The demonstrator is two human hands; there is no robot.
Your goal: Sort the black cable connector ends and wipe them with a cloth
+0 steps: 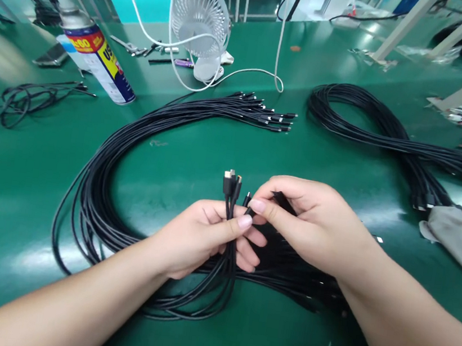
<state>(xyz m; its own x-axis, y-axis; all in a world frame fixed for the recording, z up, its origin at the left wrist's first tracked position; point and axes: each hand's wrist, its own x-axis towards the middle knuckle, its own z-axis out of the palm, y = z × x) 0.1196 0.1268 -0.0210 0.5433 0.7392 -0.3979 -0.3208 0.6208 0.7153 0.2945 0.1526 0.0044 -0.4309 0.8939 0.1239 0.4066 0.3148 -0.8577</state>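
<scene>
My left hand (201, 234) is closed around several thin black cables (226, 266), their plugs (228, 184) pointing up above the thumb. At its fingertips, my right hand (318, 224) pinches the end of another black cable (247, 199) with a small metal tip. A dark piece (283, 202) shows between the right fingers, too blurred to make out. The held cables loop down to the left, in front of a large curved bundle of black cables (102, 179) on the green table. Part of that bundle's lower end is hidden behind my hands.
A spray can (97, 56) and a white fan (200, 18) with a white cord stand at the back left. Another black cable coil (362, 113) lies at the right, beside a grey glove-like cloth (458, 237). Loose cables (23, 103) lie far left. Slanted posts (403, 28) rise at the back right.
</scene>
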